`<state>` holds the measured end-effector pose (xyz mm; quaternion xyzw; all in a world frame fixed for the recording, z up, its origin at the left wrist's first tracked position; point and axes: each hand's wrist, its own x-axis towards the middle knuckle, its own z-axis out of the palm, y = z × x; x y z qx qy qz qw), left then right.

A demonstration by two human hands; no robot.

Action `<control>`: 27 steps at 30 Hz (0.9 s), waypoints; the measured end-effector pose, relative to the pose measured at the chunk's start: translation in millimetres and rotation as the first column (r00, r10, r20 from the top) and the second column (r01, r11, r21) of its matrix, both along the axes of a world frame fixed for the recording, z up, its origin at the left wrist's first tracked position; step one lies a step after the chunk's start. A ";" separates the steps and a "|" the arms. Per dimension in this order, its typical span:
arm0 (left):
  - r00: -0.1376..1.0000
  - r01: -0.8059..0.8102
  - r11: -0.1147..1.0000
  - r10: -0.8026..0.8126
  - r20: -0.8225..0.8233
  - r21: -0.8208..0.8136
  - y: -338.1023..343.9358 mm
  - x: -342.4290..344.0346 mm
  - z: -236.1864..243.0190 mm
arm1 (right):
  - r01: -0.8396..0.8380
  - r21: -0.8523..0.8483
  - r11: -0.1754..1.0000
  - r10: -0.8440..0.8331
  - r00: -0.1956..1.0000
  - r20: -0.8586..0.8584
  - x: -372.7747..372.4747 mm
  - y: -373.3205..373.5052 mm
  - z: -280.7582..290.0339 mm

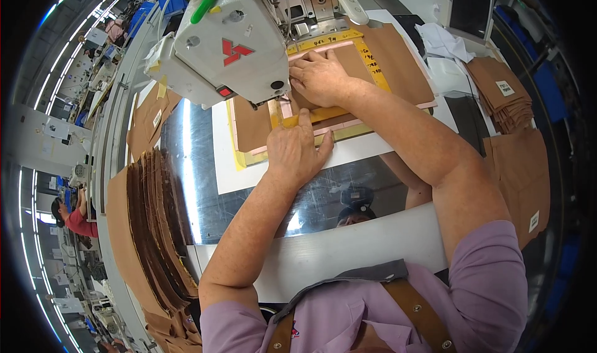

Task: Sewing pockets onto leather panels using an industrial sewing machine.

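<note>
My left hand [292, 151] lies at the lower edge of a yellow template frame [377, 70] with handwritten markings, index finger stretched onto it and thumb apart. My right hand [317, 73] rests palm down inside the frame, fingers apart and slightly bent. Beneath them are brown sheet pieces [404, 60] with pink edging strips, on a white board [233, 182]. A white industrial sewing machine head [227, 42] overhangs the work, its needle area just above my left fingertips and partly hidden.
Stacked brown pieces line the left [143, 222] and right [500, 92]. A steel plate [199, 185] surrounds the board. A monitor [471, 11] and white cloth [441, 42] sit at back right. A co-worker in red [78, 219] works at far left among machines.
</note>
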<state>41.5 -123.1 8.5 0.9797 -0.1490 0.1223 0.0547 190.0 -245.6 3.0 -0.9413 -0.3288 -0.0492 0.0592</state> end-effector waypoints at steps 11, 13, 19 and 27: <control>0.995 -0.054 0.998 0.056 -0.086 0.024 20.9 -29.4 13.2 | -0.094 0.152 0.984 0.079 0.991 0.105 -23.7 -15.9 -10.5; 0.996 -0.041 0.999 0.041 -0.079 -0.005 20.7 -33.9 12.6 | -0.108 0.162 0.981 0.098 0.993 0.068 -25.0 -19.4 -9.2; 0.999 0.038 0.997 -0.038 0.003 -0.074 19.3 -50.1 4.3 | -0.139 0.125 0.982 0.134 0.990 0.044 -35.9 -29.0 -5.9; 0.992 0.126 0.990 -0.124 0.035 -0.070 17.5 -71.4 6.8 | -0.223 0.167 0.960 0.217 0.975 0.054 -50.4 -38.5 -2.8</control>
